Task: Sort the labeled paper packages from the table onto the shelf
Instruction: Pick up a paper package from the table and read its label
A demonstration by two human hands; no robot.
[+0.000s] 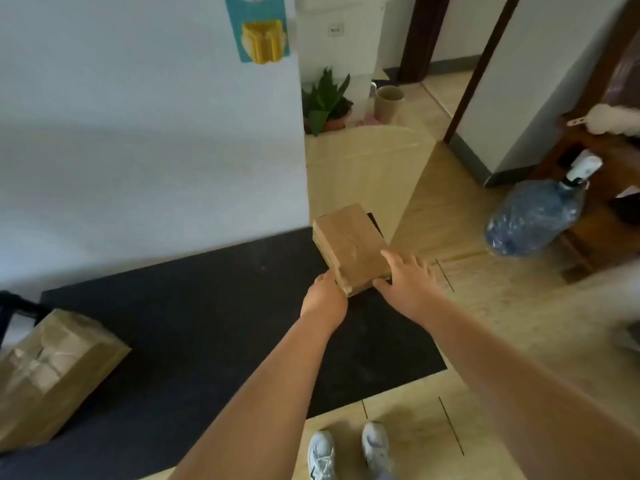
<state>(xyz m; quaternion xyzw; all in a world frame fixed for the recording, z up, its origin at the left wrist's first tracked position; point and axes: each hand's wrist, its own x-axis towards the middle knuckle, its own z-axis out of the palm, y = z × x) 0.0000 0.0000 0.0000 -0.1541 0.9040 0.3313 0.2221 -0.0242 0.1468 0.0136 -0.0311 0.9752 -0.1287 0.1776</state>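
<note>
Two white sneakers [349, 452] stand on the pale wood floor [485, 306] at the bottom of the view, just below the near edge of a black table [207, 323]. Both bare forearms reach forward over that table to a brown paper package [349, 247] at its far right corner. Against the package's near left edge, the left hand [323, 294] is pressed, its fingers hidden behind it, so the grip there cannot be judged. On the near right corner rests the right hand [407, 278], fingers spread over the top face and thumb along the near side. A second, larger taped paper package [52, 375] lies well apart at the table's left end. Beyond stand a potted plant [325, 102] and, to the right, a blue water jug [533, 216].
</note>
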